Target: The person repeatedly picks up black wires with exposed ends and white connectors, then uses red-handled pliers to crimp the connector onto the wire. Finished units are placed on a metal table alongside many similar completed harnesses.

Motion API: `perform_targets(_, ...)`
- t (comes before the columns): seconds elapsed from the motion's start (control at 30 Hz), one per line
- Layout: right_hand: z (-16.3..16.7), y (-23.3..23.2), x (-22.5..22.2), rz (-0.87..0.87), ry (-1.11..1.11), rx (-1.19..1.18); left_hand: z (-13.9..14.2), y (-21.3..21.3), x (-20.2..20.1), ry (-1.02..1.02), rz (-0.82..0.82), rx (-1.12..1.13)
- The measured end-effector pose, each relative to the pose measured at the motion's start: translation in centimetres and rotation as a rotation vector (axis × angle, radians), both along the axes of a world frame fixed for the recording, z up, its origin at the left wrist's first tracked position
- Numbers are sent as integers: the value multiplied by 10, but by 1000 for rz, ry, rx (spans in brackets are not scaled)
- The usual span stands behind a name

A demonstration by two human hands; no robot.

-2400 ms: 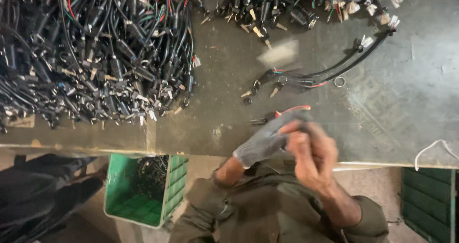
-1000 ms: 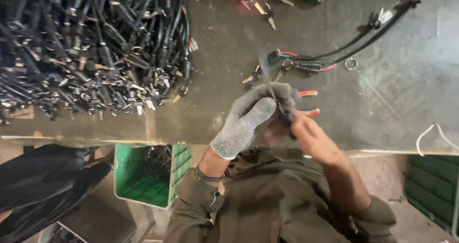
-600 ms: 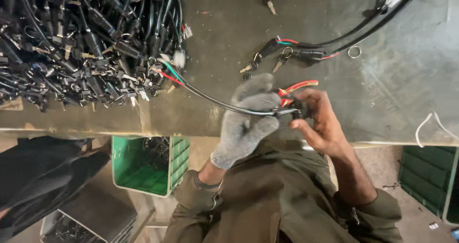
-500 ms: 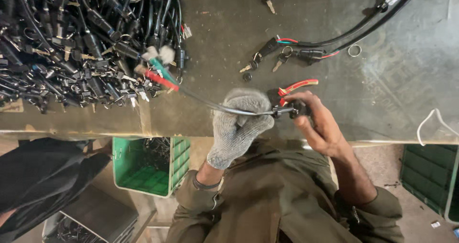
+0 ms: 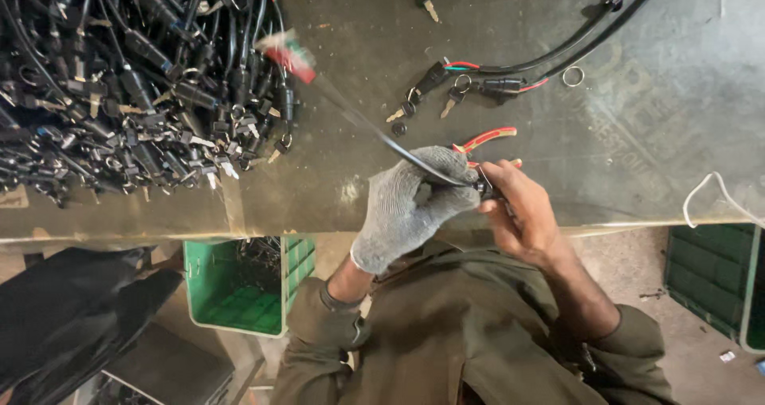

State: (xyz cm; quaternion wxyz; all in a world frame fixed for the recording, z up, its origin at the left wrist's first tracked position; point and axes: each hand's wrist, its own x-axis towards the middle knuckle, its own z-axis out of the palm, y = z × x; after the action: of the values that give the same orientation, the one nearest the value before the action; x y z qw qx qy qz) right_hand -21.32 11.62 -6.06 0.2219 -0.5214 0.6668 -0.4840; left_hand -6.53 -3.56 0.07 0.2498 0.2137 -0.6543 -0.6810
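At bench edge (image 5: 606,228), hands on cable (image 5: 374,130)

Knit cloth glove (image 5: 406,206); glossy black cable (image 5: 374,130); dull metal bench (image 5: 637,134).

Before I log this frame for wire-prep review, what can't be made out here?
Head view only:
- Cable's far end: motion-blurred, connector type unclear.
- Red-handled pliers: jaws hidden behind the gloved left hand and bare right hand.
- Cable pile: cut off by the left and top edges.
- Green crate: partly under the bench.
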Motion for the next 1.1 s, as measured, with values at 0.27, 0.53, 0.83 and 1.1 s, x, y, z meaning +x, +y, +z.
perform_targets(0.27, -6, -4, 12, 33, -178, 9, 1, -4, 9, -154, -47, -137)
perform_targets(0.53, 7, -7, 15, -26, -272, 74, -3, -2, -3, -123, 33, -223)
perform_targets(0.83, -13, -7, 2, 36, -731, 187, -3, 12, 3, -110, 136, -619)
perform_targets(1.1, -32, -6, 9, 51, -804, 126, -11, -10, 3, 22, -238, -448)
